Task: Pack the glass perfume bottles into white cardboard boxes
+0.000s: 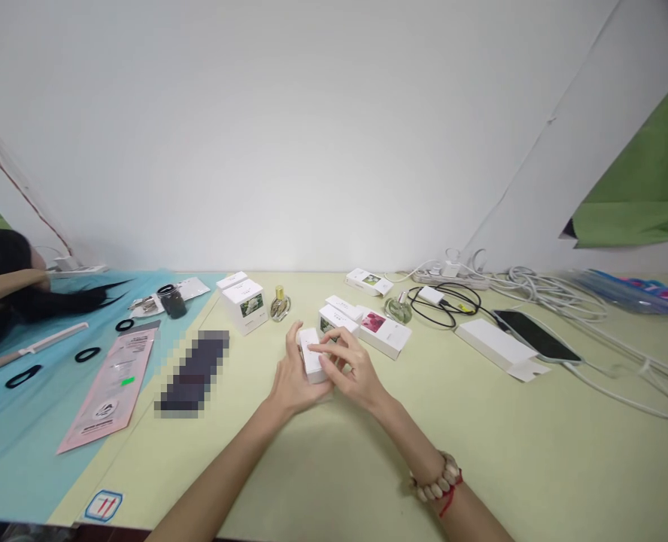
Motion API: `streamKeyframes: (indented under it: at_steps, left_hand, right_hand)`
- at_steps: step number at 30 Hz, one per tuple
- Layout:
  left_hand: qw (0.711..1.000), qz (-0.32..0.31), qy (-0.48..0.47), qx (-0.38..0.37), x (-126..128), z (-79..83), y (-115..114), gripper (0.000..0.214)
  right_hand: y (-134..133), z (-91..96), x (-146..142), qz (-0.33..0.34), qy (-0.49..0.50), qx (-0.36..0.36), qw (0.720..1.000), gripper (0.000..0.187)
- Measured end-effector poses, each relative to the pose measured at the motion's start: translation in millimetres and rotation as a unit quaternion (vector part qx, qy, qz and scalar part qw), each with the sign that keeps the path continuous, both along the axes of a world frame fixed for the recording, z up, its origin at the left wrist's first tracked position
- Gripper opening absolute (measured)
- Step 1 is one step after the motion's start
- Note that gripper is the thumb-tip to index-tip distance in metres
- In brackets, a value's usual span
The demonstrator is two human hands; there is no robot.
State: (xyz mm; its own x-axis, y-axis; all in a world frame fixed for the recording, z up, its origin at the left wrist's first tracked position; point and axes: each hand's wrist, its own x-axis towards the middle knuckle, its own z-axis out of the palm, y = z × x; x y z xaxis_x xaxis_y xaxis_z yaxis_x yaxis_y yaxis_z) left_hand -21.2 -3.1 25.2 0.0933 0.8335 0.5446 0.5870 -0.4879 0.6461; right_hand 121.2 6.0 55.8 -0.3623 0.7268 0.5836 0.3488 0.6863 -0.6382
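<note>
Backdrop (289,135): hanging plain and white behind the table, creasing toward the right, with green cloth (644,196) showing at the upper right edge.
Tabletop (537,452): lying pale yellow-green, carrying most of its clutter along the far side.
Blue cloth (23,444): covering the left end of the tabletop, bearing a pink packet (111,388), black hair rings (87,354) and a dark jar (172,301).
Small white box (311,357): sitting near the middle of the tabletop, caught between both hands.
Left hand (292,384): cupping the small white box from the left, fingers curling around it.
Right hand (353,369): closing on the small white box from the right, fingertips pressing on its top face, with a beaded bracelet (438,482) circling the wrist.
Far side: standing just beyond the hands, a flower-printed box (245,305), a perfume bottle (280,305) and a pink-printed box (384,331).
Right end: lying just beside a long white box (495,346), a phone (537,336), with white cables (548,290) trailing behind.
Left edge: reaching in over the blue cloth, another person's arm (1,286).
</note>
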Motion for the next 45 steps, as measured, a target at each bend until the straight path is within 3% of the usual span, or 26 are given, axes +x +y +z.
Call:
streamKeyframes:
  at_steps: [2,5,8,10,14,17,19,21,23,29,38,45]
  left_hand:
    - [0.998,-0.057,-0.024,0.002,0,0.2,2,0.095]
    - [0.993,-0.112,-0.044,0.014,-6,-1.7,9,0.064]
    - [0.992,-0.117,-0.038,0.0,-18,-6.9,18,0.029]
    - [0.995,-0.102,-0.001,0.014,-29,-9.3,24,0.02]
    - [0.994,-0.025,-0.006,0.108,-51,-5.8,33,0.033]
    - [0.969,0.147,-0.07,0.186,-64,-2.1,43,0.055]
    - [0.94,0.275,-0.091,0.179,-73,-4.5,54,0.067]
    - [0.926,0.346,-0.093,0.117,-84,-11.9,66,0.073]
    - [0.936,0.338,-0.096,0.04,-93,-21.7,77,0.066]
    - [0.938,0.325,-0.118,0.021,-102,-37.2,87,0.056]
    - [0.932,0.341,-0.121,0.016,-92,-32.6,84,0.059]
    - [0.931,0.353,-0.065,-0.069,-81,-15.0,68,0.074]
  right_hand:
    - [0,0.0,-2,-0.017,0.018,-0.026,0.999,0.032]
    - [1,0.4,-1,-0.072,-0.015,-0.018,0.997,0.043]
    - [2,1.0,4,-0.077,-0.081,-0.006,0.994,0.049]
    - [5,0.7,8,-0.072,-0.106,0.0,0.992,0.053]
    - [9,-2.9,10,-0.098,-0.153,0.05,0.982,0.051]
    - [10,-8.5,6,-0.145,-0.183,0.086,0.968,0.044]
    - [9,-12.6,2,-0.187,-0.19,0.106,0.958,0.042]
    - [8,-15.8,0,-0.229,-0.188,0.124,0.947,0.039]
    - [8,-17.5,-2,-0.256,-0.184,0.141,0.939,0.034]
    - [9,-18.5,-4,-0.244,-0.165,0.15,0.944,0.029]
    - [14,-31.6,-6,-0.25,-0.151,0.158,0.943,0.027]
    - [7,-28.4,-7,-0.229,-0.04,0.243,0.942,0.014]
